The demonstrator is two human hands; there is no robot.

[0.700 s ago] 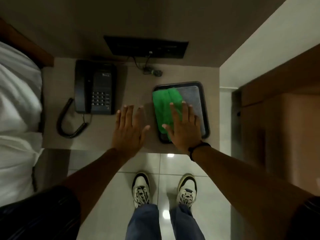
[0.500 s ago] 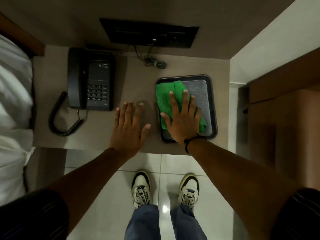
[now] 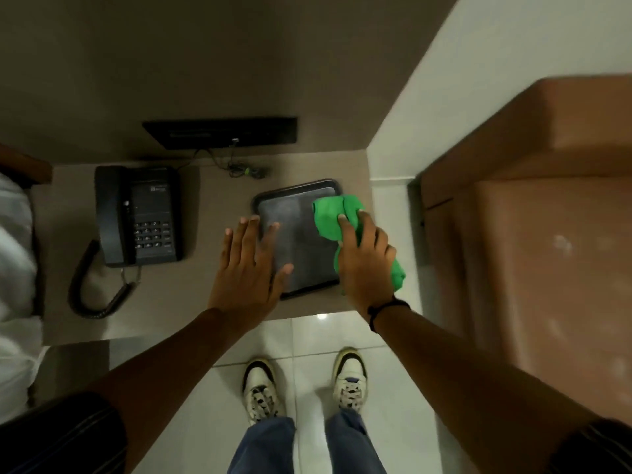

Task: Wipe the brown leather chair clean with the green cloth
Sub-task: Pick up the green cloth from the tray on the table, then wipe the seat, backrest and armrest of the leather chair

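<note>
The green cloth (image 3: 330, 217) is bunched in my right hand (image 3: 366, 265), above the right edge of a dark tray (image 3: 294, 217) on the bedside table. Part of the cloth sticks out past my palm at the lower right. My left hand (image 3: 248, 268) is flat with fingers spread, over the tray's left edge and the tabletop, holding nothing. The brown leather chair (image 3: 547, 217) fills the right side of the view, close beside the table, its seat and arm blurred.
A black desk phone (image 3: 136, 213) with a coiled cord sits on the left of the beige table (image 3: 212, 186). A black wall panel (image 3: 222, 131) with a dangling cable is behind. White bedding (image 3: 13, 268) lies far left. My shoes stand on a pale tiled floor (image 3: 307, 340).
My right hand has closed on the green cloth and drawn it from the tray's left to its right edge. My left hand has shifted right onto the tray's edge. The view has swung toward the chair.
</note>
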